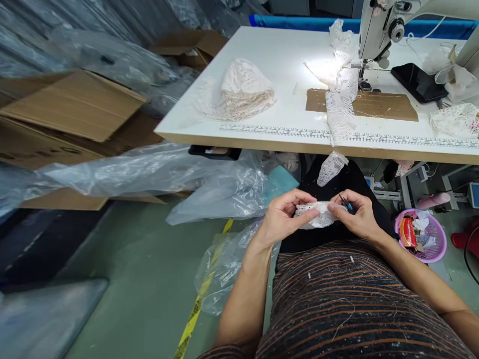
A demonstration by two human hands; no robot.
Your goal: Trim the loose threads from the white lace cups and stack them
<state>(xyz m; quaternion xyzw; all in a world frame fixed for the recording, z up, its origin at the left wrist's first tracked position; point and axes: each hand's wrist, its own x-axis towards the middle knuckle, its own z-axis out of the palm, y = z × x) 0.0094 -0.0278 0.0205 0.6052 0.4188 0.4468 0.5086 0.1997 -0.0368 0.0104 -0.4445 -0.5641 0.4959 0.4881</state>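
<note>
A small piece of white lace (317,215) is stretched between my two hands above my lap. My left hand (287,213) pinches its left end between thumb and fingers. The right end is gripped by my right hand (355,214), which also has small dark thread snips (346,203) tucked in its fingers. Beyond them, a long white lace strip (340,117) runs from beside the sewing machine (377,35) over the table's front edge and hangs down. A pile of white lace (247,92) sits on the left part of the white table (284,45).
A black phone (419,82) and more lace (454,120) lie at the table's right. Cardboard (385,107) lies under the needle area. Below right stands a pink basket (439,239) with scraps. Cartons (78,104) and plastic sheeting (224,184) fill the left side.
</note>
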